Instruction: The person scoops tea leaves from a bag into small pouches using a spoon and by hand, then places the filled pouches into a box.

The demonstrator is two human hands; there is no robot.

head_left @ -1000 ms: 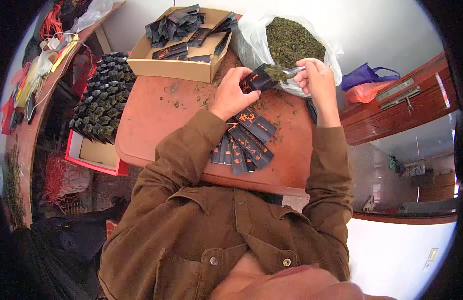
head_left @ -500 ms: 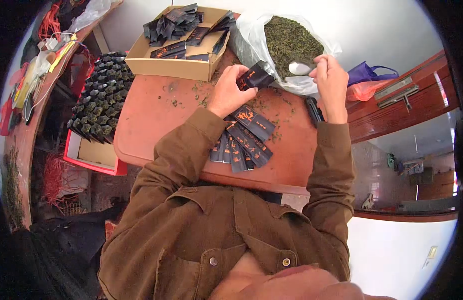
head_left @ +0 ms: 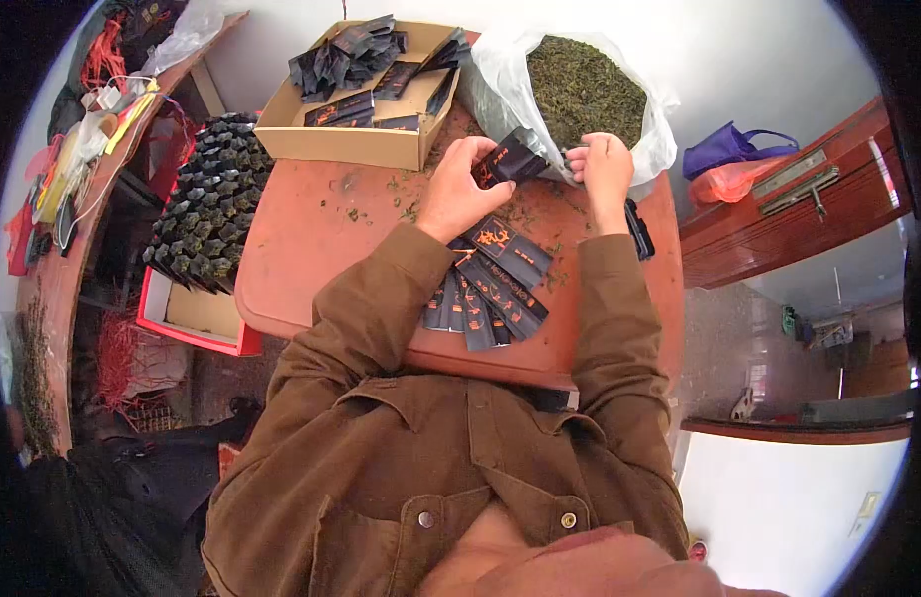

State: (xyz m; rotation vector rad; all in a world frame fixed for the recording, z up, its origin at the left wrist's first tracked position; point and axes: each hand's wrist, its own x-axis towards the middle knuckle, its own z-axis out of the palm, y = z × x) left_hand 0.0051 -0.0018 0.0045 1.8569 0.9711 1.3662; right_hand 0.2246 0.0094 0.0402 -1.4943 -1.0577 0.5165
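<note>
My left hand [head_left: 458, 189] is closed around a small black pouch [head_left: 510, 159] with orange print, its mouth tilted toward the bag. Close to that mouth is my right hand [head_left: 605, 171], fingers curled. The spoon that showed in it half a second ago is now hidden by the fingers. Just behind both hands, a clear plastic bag [head_left: 500, 85] holds a heap of dried green leaves [head_left: 588, 90]. Below my left hand, several flat black pouches [head_left: 500, 289] lie fanned out on the reddish-brown table [head_left: 321, 234].
An open cardboard box [head_left: 343, 147] of black pouches stands at the table's back left. Left of the table, rows of upright filled pouches [head_left: 206, 199] stand in a red-edged box [head_left: 197, 323]. A dark object [head_left: 639, 231] lies at the right edge, and leaf crumbs are scattered about.
My right hand has moved left and slightly down, from the leaves to beside the pouch mouth. The white spoon bowl has gone from sight. My left hand keeps its hold on the pouch.
</note>
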